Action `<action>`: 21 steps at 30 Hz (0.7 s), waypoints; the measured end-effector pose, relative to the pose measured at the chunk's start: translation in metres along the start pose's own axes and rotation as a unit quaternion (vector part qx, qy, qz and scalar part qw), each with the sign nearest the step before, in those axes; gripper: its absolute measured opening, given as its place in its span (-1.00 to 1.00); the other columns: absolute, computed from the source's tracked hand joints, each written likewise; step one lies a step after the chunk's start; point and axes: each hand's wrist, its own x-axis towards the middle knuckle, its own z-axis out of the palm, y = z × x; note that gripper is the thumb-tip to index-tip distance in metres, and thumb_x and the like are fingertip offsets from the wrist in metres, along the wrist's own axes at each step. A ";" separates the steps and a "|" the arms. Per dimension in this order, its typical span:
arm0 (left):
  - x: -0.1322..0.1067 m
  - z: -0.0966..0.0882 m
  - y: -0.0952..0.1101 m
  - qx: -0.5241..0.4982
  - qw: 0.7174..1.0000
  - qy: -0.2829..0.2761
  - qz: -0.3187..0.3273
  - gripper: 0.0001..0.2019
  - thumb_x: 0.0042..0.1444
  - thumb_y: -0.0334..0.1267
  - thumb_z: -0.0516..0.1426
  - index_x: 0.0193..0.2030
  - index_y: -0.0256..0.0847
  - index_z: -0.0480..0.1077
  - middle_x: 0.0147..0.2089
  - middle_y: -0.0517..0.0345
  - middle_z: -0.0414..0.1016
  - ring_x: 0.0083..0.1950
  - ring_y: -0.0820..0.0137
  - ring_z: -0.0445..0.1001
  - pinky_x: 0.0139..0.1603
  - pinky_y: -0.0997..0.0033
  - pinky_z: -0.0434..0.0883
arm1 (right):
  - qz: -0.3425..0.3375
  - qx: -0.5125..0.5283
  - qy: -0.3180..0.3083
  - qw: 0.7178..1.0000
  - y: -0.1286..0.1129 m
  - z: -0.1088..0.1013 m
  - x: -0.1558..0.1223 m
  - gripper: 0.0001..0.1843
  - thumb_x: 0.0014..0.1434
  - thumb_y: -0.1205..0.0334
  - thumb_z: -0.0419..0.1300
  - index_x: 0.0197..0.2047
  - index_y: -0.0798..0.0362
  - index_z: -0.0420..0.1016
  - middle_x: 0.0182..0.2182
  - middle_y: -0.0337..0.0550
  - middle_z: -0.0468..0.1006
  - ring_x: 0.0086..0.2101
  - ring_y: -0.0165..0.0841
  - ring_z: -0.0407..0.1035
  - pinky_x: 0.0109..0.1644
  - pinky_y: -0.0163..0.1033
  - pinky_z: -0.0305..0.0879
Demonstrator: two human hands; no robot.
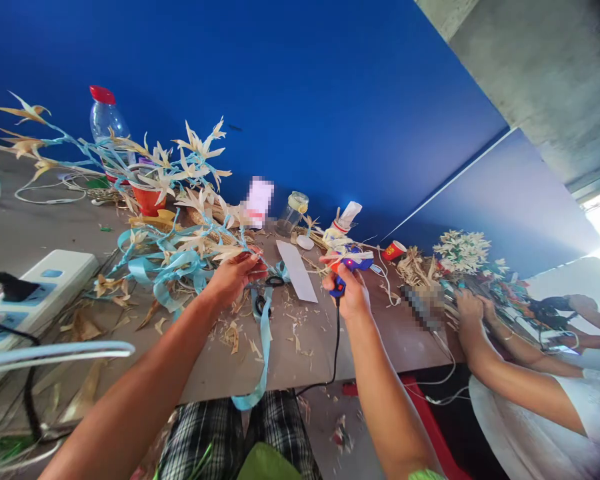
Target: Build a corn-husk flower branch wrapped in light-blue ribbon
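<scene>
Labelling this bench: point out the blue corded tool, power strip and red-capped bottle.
Blue corded tool (363, 263): head view, blue body.
Power strip (68, 279): head view, white casing.
Red-capped bottle (107, 123): head view, clear side.

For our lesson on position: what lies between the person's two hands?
In the head view: a white card, with a black loop and blue ribbon nearer the left hand than the right hand.

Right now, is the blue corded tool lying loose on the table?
No, the right hand holds the blue corded tool by its handle, with the black cord trailing down below it.
</scene>
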 end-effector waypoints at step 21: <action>0.004 0.001 -0.002 -0.003 1.000 0.015 0.007 -0.68 -0.26 -0.19 0.35 -0.34 -0.27 0.43 -0.49 0.20 0.46 -0.42 0.38 0.49 -0.18 0.22 0.45 | -0.027 -0.202 -0.202 0.958 0.019 0.012 -0.044 -0.69 0.16 -0.04 0.10 -0.42 0.04 0.35 -0.54 -0.27 0.31 -0.56 -0.48 0.19 -0.47 -0.33 0.18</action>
